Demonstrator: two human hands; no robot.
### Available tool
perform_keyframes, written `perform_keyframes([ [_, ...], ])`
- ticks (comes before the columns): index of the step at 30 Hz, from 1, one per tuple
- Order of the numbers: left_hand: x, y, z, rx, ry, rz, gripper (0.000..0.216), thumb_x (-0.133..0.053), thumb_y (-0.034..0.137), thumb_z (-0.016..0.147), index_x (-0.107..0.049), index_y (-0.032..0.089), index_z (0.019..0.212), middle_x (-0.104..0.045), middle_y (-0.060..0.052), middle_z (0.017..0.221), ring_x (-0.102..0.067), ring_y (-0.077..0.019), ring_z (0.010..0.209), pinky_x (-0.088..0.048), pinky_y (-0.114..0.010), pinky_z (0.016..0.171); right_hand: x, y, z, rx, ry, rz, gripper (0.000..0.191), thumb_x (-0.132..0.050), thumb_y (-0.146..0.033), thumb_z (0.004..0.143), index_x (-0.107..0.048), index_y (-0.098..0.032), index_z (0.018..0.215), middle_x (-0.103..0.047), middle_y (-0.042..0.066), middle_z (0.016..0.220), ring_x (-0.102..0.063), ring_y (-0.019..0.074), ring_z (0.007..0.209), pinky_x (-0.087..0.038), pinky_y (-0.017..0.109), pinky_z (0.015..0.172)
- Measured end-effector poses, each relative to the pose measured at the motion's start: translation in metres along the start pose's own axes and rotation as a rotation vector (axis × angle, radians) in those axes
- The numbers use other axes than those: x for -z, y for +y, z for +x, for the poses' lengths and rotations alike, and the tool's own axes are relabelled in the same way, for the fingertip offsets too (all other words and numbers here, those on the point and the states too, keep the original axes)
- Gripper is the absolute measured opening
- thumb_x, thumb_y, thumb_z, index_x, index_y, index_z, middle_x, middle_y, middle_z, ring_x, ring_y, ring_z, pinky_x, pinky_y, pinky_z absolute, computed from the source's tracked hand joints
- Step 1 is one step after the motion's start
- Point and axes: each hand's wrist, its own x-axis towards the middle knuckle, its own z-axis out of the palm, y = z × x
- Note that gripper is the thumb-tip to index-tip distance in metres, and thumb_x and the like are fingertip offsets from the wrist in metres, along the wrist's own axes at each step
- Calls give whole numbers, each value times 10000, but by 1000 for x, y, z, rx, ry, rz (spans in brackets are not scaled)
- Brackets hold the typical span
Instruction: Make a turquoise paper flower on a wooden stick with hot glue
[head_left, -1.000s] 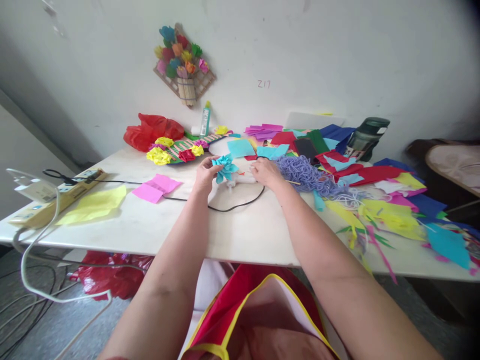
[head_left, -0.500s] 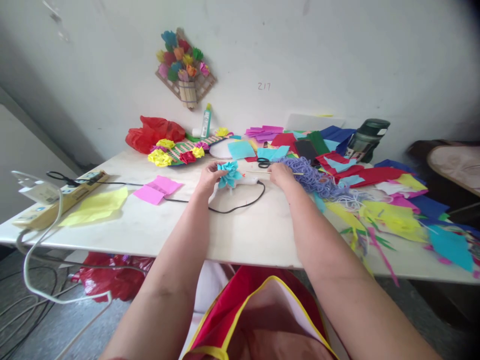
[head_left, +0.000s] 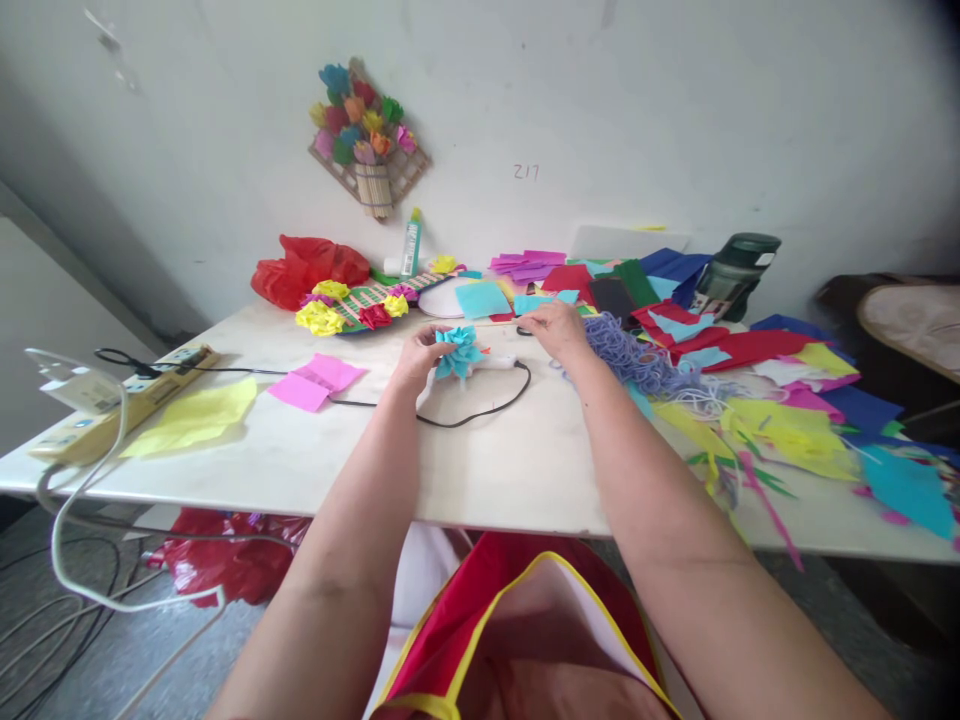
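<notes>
My left hand (head_left: 421,355) pinches a light-blue paper flower (head_left: 459,352) above the table. Partly behind the flower lies a white corded tool (head_left: 499,362) that looks like a small glue gun, its black cord curling toward me. My right hand (head_left: 555,328) is farther back, over the black-handled scissors (head_left: 523,331) and beside a light-blue paper sheet (head_left: 546,301). Its fingers are drawn together, and what lies between them is too small to make out. Purple yarn (head_left: 630,355) heaps just to the right of this hand.
Coloured paper sheets (head_left: 742,350) cover the table's right side, near a dark bottle (head_left: 735,277). At the back left lie a flower-decorated panel (head_left: 360,306), a red plastic bag (head_left: 309,270) and a glue bottle (head_left: 411,243). A power strip (head_left: 124,405) sits on the left edge.
My right hand has moved back and slightly left, to the scissors and blue paper. The thin stick it held no longer shows clearly. My left hand stays on the flower.
</notes>
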Motion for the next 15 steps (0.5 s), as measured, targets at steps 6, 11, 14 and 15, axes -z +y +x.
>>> perform_keyframes([
  [6,-2,4,-3,0,-4,8,370,-791,245,457,-687,180,806,-650,13,665,-577,-130,552,-398,-234,509,6,-16,0,21,6,-20,246,-593,-346,917,-812,-237,886,-744,63,892,-580,231,965,-339,352,883],
  [11,-3,4,-3,7,-25,22,391,-799,252,453,-681,175,818,-664,10,681,-590,-134,567,-406,-232,513,3,-19,1,92,30,-8,267,-579,-357,927,-809,-250,846,-738,66,861,-559,236,939,-335,366,864],
  [14,-3,3,-2,13,-44,28,401,-798,255,452,-674,172,825,-671,13,691,-599,-135,575,-418,-231,518,-1,-18,3,140,70,-2,253,-602,-357,917,-807,-254,810,-734,63,824,-544,234,900,-327,374,843],
  [15,-3,3,-2,14,-46,31,402,-797,254,453,-672,171,825,-671,15,691,-599,-135,574,-420,-231,519,-1,-18,3,149,76,-6,246,-611,-356,912,-808,-252,807,-734,64,814,-540,233,886,-323,375,833],
])
